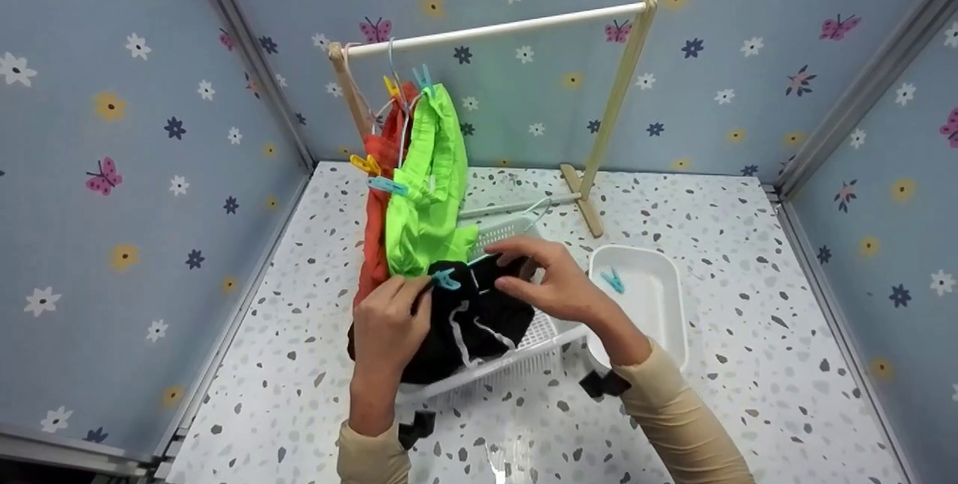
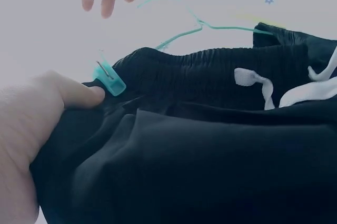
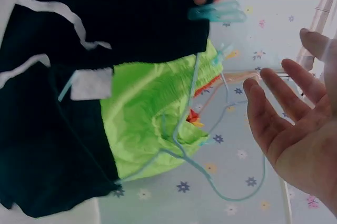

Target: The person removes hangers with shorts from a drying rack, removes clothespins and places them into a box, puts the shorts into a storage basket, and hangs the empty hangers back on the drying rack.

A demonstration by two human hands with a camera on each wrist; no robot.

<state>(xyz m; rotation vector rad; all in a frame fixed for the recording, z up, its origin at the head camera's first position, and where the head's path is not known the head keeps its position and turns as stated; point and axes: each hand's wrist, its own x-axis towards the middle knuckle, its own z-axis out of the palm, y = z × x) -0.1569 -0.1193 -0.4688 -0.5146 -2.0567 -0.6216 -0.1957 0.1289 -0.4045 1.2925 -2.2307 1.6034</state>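
Note:
My left hand [image 1: 389, 327] pinches the waistband corner of black drawstring pants [image 1: 434, 349], right beside a teal clothespin [image 1: 447, 279] clipped there. In the left wrist view the thumb lies along the cloth and the clothespin [image 2: 109, 79] bites the waistband edge. A light-blue wire hanger [image 3: 184, 156] runs along the waistband, its hook free of the rail. My right hand [image 1: 554, 282] is held near the other end of the waistband, fingers spread and holding nothing. White drawstring ends [image 1: 458, 327] hang from the front of the pants.
A white basket [image 1: 486, 373] sits under the pants. To its right, a white tray [image 1: 682, 319] holds a teal clothespin [image 1: 614, 280]. Behind stands a wooden rack with a white rail [image 1: 509, 26], where green pants [image 1: 426, 207] and a red garment [image 1: 374, 230] hang at the left.

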